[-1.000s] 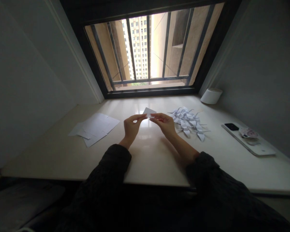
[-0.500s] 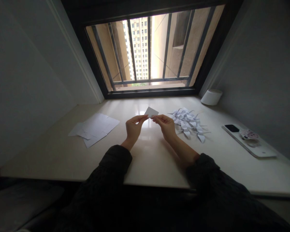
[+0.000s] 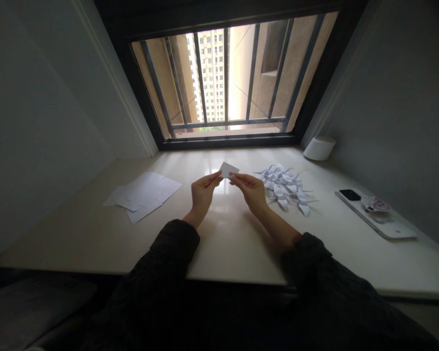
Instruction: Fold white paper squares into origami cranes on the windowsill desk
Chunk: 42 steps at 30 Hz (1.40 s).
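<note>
A small square of white paper (image 3: 229,169) is held up between my two hands, over the middle of the pale counter. My left hand (image 3: 205,189) pinches its lower left edge between thumb and fingers. On the lower right edge, my right hand (image 3: 251,187) has the same kind of pinch. The fingertips cover the paper's lower edge, so any folds there are hidden. Just right of my right hand lies a heap of folded white paper cranes (image 3: 283,185).
Loose sheets of white paper (image 3: 149,192) overlap on the counter (image 3: 95,239) at left. A white phone (image 3: 384,222) with a round grip lies at right. A white cylinder (image 3: 319,147) stands by the right wall, near the barred window (image 3: 227,78).
The paper square has tilted slightly and looks brighter. My left fingers have shifted a little along its edge; my right hand has barely moved.
</note>
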Available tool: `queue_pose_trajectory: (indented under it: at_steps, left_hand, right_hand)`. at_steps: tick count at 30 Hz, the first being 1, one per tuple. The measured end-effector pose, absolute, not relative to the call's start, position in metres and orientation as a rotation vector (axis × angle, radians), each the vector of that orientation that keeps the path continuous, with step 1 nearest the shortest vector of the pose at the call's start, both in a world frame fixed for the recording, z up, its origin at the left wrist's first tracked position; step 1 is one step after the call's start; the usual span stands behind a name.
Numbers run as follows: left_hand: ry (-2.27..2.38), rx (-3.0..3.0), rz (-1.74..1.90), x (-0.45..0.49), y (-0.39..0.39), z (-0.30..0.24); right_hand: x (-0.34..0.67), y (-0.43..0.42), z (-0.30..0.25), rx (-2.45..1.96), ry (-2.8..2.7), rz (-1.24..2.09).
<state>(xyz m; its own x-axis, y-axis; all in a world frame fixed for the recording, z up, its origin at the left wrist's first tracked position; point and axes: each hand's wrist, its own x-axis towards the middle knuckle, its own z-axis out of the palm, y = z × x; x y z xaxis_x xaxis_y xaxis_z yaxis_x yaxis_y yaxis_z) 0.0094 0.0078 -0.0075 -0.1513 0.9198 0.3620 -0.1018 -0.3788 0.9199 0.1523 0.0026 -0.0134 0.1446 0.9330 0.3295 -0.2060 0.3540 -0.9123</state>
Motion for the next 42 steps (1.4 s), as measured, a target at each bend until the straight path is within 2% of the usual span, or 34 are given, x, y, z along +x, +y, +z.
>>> queue_pose_trajectory:
  at_steps: [21, 34, 42]
  left_hand:
    - [0.962, 1.057, 1.632, 0.0195, 0.0022, -0.0055]
    - [0.968, 1.316, 1.559, 0.0145, 0.0015, -0.0057]
    - [0.995, 1.216, 1.601, 0.0155, 0.0032, -0.0071]
  right_hand:
    - [0.1469, 0.0022, -0.0126, -0.879, -0.942, 1.041]
    - [0.1494, -0.001, -0.0073, -0.858, -0.989, 1.06]
    - [0.1474, -0.0011, -0.0077, -0.872, -0.999, 1.077]
